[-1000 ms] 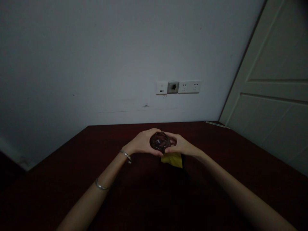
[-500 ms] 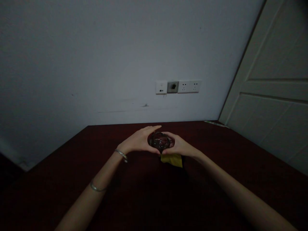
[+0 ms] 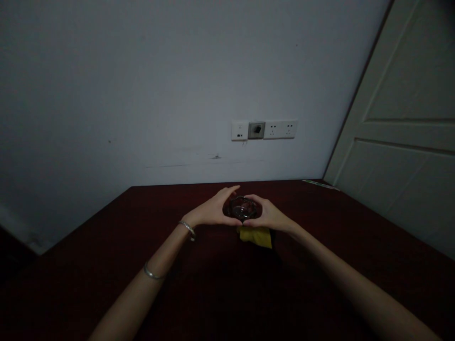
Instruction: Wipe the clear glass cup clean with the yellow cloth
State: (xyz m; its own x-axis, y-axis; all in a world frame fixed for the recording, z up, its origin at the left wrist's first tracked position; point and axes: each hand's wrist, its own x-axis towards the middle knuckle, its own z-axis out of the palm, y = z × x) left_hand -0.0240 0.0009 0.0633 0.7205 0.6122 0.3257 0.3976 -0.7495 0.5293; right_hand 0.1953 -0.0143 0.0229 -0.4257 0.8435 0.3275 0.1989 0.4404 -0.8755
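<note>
Dark glass bowl (image 3: 243, 208) sits between the hands over the red-brown counter (image 3: 106, 237), just beyond a yellow cloth (image 3: 256, 236). The right hand's (image 3: 270, 216) fingers curl round its right side; the left hand's (image 3: 213, 210) fingers are spread wide, contact unclear.

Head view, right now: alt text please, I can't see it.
Left hand and right hand curve around a dark, glassy round dish over a dark red table, a yellow cloth-like piece just nearer the camera. Behind, a pale wall carries sockets; a panelled door stands at the picture's right.
</note>
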